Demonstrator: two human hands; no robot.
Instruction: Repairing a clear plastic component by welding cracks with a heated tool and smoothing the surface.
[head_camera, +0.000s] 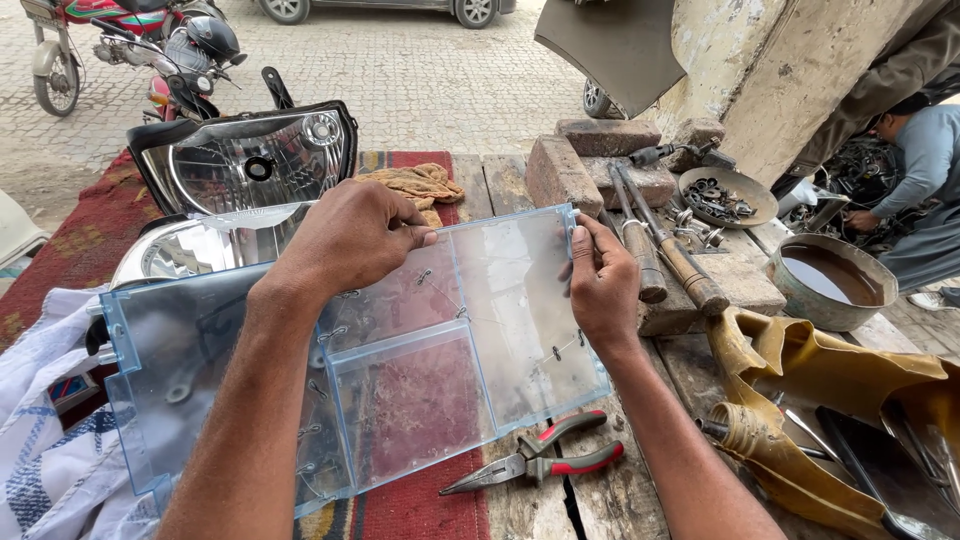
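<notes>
A large clear bluish plastic cover (420, 390) lies across the workbench, its cracks stitched with small wire staples. My left hand (345, 240) rests on its top edge, fingers curled over the rim and gripping it. At the cover's right edge my right hand (600, 285) pinches the plastic between thumb and fingers. Beneath and behind the cover stands a headlight unit (245, 160) with a shiny reflector. Red-handled long-nose pliers (545, 460) lie on the wood just below the cover, near my right forearm.
Bricks (560, 170), two wooden-handled tools (670, 255), a dish of metal parts (725, 195), a bowl of brown liquid (830, 280) and yellow cloth (820, 390) crowd the right. A brown rag (420, 183) lies behind the cover. A person crouches far right; a motorcycle (130, 40) stands behind.
</notes>
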